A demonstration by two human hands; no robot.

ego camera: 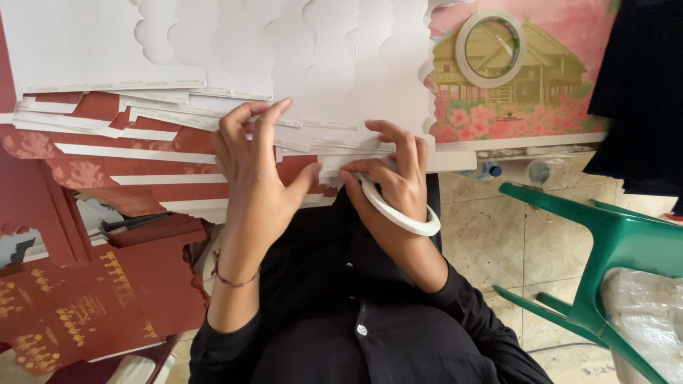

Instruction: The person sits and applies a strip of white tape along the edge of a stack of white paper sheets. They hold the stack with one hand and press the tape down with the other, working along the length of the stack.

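Fingers (265,117) of the left hand (252,167) pressed the white card sheets (334,64) flat while the right hand (395,174), a tape roll (398,213) around it, pinched their edge, likely steadying it.

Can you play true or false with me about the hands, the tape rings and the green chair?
1. A ring of tape hangs on the right hand. True.
2. The left hand holds scissors. False: no scissors show; its fingers press on the white cut card.
3. The plastic chair is green. True.
4. The second tape ring lies on the floor. False: it rests on the picture of a house on the table.
5. The person wears a bright yellow shirt. False: the shirt is black with buttons.
6. Dark red cards lie at the left. True.
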